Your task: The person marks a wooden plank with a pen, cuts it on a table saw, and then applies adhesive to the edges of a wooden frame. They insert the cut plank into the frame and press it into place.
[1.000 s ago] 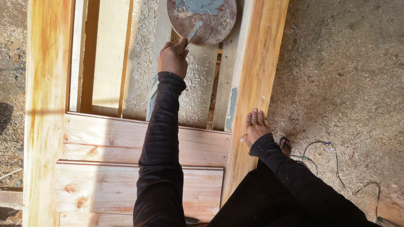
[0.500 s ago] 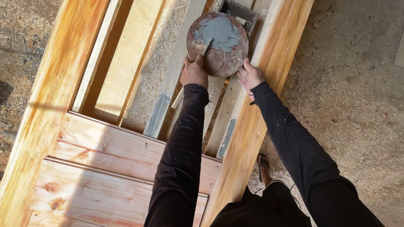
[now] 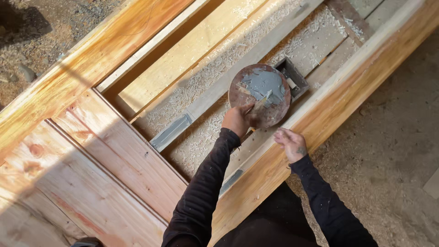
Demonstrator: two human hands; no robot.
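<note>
A round rusty-brown disc (image 3: pixel 274 114) smeared with grey filler paste (image 3: pixel 263 84) lies inside a wooden door frame laid flat. My left hand (image 3: pixel 237 121) grips a small putty knife (image 3: pixel 259 106) whose blade rests on the disc's near edge. My right hand (image 3: pixel 291 143) rests on the frame's right-hand varnished rail (image 3: pixel 329 110), just below the disc, fingers loosely curled and holding nothing. Both arms wear black sleeves.
A small dark square box (image 3: pixel 295 77) sits behind the disc. Wood shavings (image 3: pixel 215 68) cover the boards inside the frame. A grey filler patch (image 3: pixel 171 132) marks one slat. Panelled door wood (image 3: pixel 91 160) lies lower left; sawdust-covered ground (image 3: pixel 393 151) lies to the right.
The view has swung so the frame runs diagonally. My right hand came off the disc's edge down onto the rail. My left hand still holds the knife at the disc.
</note>
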